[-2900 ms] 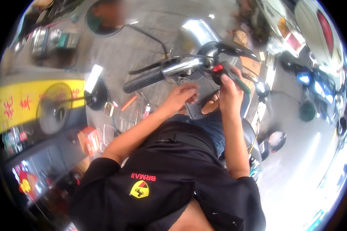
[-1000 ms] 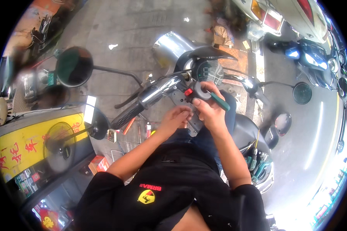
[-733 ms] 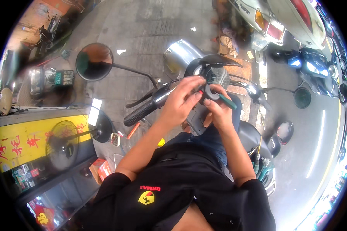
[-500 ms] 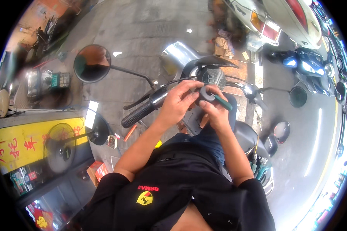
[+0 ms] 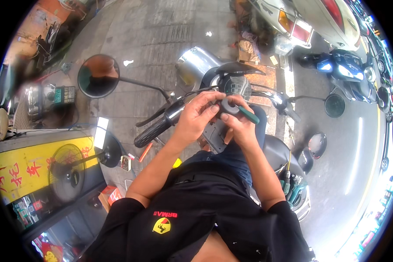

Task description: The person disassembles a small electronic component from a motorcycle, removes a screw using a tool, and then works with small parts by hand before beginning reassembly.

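Both my hands meet in front of a motorbike's handlebar. My right hand (image 5: 241, 129) is closed around a dark grey ring that looks like a roll of tape (image 5: 228, 106). A tool with a green handle (image 5: 249, 115) sticks out from the same hand to the right; its working end is hidden. My left hand (image 5: 194, 117) is closed, thumb and fingertips pinched at the ring's left side; what lies between them is too small to tell. Just beyond are the bike's dashboard (image 5: 238, 85) and, to the left, its black ribbed handlebar grip (image 5: 151, 133).
A round mirror (image 5: 98, 76) juts out at left, another mirror (image 5: 335, 105) at right. Green-handled tools (image 5: 296, 192) lie by the seat on my right. A fan (image 5: 68, 175) stands before a yellow sign (image 5: 22, 172). Parked scooters (image 5: 347, 72) line the right side.
The view has shifted slightly, moving the scene a little leftward. The ring shows tilted a little differently in my right hand. My left fingers still pinch beside it.
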A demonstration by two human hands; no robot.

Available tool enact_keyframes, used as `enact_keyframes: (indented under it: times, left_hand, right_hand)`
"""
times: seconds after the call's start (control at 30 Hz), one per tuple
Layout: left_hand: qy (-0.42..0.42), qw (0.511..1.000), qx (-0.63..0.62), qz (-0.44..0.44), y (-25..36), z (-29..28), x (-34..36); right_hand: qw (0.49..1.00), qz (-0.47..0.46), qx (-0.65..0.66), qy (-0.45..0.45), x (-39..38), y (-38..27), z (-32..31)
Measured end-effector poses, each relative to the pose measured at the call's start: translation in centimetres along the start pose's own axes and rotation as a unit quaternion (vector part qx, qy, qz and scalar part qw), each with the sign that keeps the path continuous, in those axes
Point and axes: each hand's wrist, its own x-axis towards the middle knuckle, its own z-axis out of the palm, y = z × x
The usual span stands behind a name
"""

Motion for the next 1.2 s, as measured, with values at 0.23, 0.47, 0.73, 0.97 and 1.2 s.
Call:
enact_keyframes:
  times: [0.23, 0.47, 0.73, 0.97, 1.2]
  left_hand:
    - [0.000, 1.000, -0.010, -0.001, -0.2, 0.0, -0.2]
    - [0.000, 1.000, -0.022, 0.018, -0.5, -0.2, -1.0]
    - [0.045, 0.997, -0.006, 0.057, -1.8, -0.9, -7.3]
    - [0.104, 0.994, 0.033, -0.009, -1.9, 0.3, -7.9]
    - [0.100, 0.992, -0.035, -0.074, -3.6, -1.1, -8.8]
  right_hand:
    - [1.000, 0.008, -0.003, -0.006, -0.1, -0.1, 0.0]
    - [0.992, -0.069, -0.093, -0.047, 0.2, 0.0, -0.2]
    - [0.886, -0.249, -0.346, -0.180, -0.8, -0.9, 0.8]
    - [0.854, -0.252, -0.400, -0.215, -1.8, -0.9, 0.6]
    - [0.875, -0.218, -0.375, -0.218, -2.6, -1.1, 0.7]
